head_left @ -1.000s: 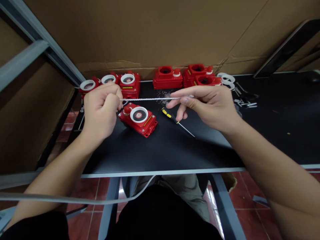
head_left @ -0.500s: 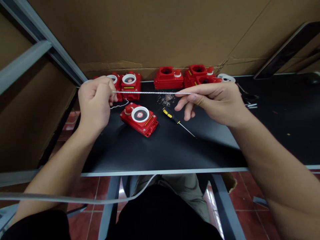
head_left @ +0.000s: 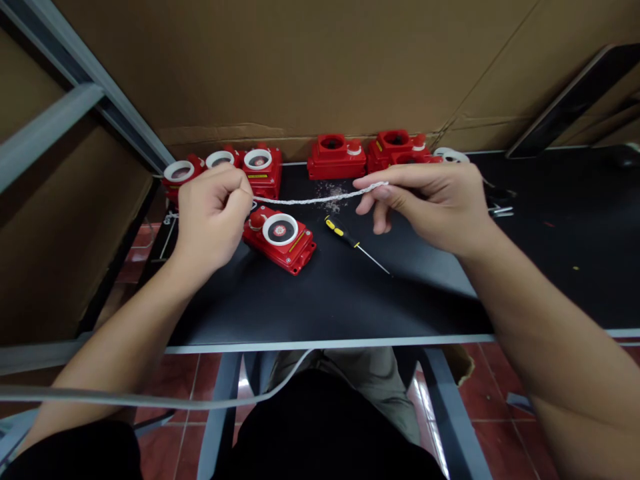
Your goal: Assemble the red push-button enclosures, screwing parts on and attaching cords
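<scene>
A white twisted cord (head_left: 315, 201) spans the gap between my two hands, sagging slightly. My left hand (head_left: 215, 210) is closed in a fist around one end. My right hand (head_left: 425, 203) pinches the other end between thumb and forefinger, its remaining fingers curled loosely below. Under the cord lies a red box (head_left: 281, 240) with a white ring round a dark disc and a red cap at its left; my left hand hides part of it. A black and yellow screwdriver (head_left: 343, 231) rests on the black table, beneath my right hand.
More red boxes with white rings (head_left: 260, 170) stand at the back left. Red boxes with open round holes (head_left: 337, 158) stand along the cardboard wall, near small crumbs (head_left: 333, 198). A white spool-like part (head_left: 451, 155) lies right of them. A grey metal frame (head_left: 55, 127) rises at left.
My left hand has moved right and slightly down, closer to my right hand. The cord has gone from taut to sagging. My right hand has barely moved.
</scene>
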`<state>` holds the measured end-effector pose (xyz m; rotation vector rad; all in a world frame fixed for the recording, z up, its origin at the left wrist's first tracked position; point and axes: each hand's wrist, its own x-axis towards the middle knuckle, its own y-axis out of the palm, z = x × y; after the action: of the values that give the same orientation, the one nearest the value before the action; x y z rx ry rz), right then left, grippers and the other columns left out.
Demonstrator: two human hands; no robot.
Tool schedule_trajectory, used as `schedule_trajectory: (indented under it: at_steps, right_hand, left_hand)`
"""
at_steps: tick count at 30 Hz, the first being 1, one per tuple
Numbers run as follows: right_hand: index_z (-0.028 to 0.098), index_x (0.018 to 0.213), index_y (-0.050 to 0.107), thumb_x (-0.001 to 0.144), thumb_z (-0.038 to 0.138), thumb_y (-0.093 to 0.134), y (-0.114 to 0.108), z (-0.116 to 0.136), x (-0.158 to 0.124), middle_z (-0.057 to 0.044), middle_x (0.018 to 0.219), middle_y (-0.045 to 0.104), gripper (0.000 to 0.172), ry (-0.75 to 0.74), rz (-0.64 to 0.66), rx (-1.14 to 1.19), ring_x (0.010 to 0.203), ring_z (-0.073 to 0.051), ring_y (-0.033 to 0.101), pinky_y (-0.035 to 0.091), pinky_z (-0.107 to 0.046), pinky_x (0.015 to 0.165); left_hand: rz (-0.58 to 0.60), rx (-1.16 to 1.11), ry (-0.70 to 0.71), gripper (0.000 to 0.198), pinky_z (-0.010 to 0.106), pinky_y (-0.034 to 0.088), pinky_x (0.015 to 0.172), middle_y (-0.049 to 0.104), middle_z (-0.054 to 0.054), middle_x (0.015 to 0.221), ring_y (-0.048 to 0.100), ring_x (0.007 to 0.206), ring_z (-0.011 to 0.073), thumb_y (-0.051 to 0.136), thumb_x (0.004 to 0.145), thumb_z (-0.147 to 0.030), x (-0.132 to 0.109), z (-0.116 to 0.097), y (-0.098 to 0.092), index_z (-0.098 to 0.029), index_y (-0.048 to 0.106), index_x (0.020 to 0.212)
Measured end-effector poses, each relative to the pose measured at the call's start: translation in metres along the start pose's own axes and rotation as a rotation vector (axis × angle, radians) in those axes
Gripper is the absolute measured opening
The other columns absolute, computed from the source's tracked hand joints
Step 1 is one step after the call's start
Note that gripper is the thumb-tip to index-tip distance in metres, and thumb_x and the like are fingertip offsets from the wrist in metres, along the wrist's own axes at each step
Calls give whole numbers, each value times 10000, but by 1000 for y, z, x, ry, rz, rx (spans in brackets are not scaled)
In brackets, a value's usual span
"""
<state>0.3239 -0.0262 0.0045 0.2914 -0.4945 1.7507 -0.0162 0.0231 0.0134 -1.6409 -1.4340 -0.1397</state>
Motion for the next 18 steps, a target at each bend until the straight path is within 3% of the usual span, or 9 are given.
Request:
schedule_trajectory:
  at_steps: [5, 9, 11, 12, 14, 16, 18]
  right_hand:
    - [281, 1296, 972, 1173, 491, 844, 2, 2, -3, -47, 982, 920, 275, 13, 63, -23, 617, -107, 757, 679, -273, 600]
    - [246, 1073, 964, 1213, 462, 775, 4, 7, -3, -59, 996, 929, 319, 1, 157, -92, 607, -104, 769, 644, -259, 568]
    - [238, 969, 939, 1219, 437, 753, 7, 8, -4, -61, 995, 930, 370, -11, 183, -121, 598, -104, 765, 635, -264, 569]
    - [241, 977, 938, 1222, 427, 744, 9, 8, -4, -55, 973, 926, 364, -20, 195, -139, 593, -108, 763, 631, -267, 571]
    - [245, 1058, 944, 1223, 419, 734, 14, 7, -5, -34, 905, 907, 319, -47, 219, -168, 576, -117, 756, 610, -270, 569]
    - [235, 1098, 936, 1223, 426, 733, 18, 5, -5, -19, 854, 886, 306, -81, 242, -191, 559, -118, 744, 579, -262, 566]
    - [214, 1055, 907, 1234, 427, 712, 23, 3, -6, -16, 827, 869, 340, -118, 274, -228, 561, -110, 733, 557, -251, 585]
  left_hand:
    - [59, 102, 92, 212, 438, 380, 748, 588, 0, 774, 561, 755, 208, 619, 923, -125, -5, -5, 3, -254, 567, 762]
    - [54, 133, 225, 239, 470, 466, 817, 712, 66, 965, 648, 893, 259, 645, 998, -193, -6, -12, -1, -244, 599, 768]
    - [139, 58, 321, 265, 475, 509, 807, 758, 83, 1024, 671, 889, 261, 659, 1036, -220, -6, -21, -4, -249, 627, 775]
    - [237, -34, 366, 266, 459, 525, 763, 780, 78, 1022, 676, 839, 244, 675, 1039, -233, -6, -26, -6, -256, 636, 777]
    - [364, -133, 329, 303, 448, 559, 737, 827, 71, 988, 701, 806, 241, 721, 1006, -274, -7, -36, -5, -264, 587, 734]
    - [351, -141, 268, 242, 436, 594, 767, 811, 53, 896, 728, 813, 248, 744, 989, -297, -10, -43, -1, -280, 635, 774]
    - [296, -136, 236, 92, 416, 612, 787, 829, 50, 935, 751, 829, 241, 745, 992, -296, -15, -46, 7, -279, 730, 904]
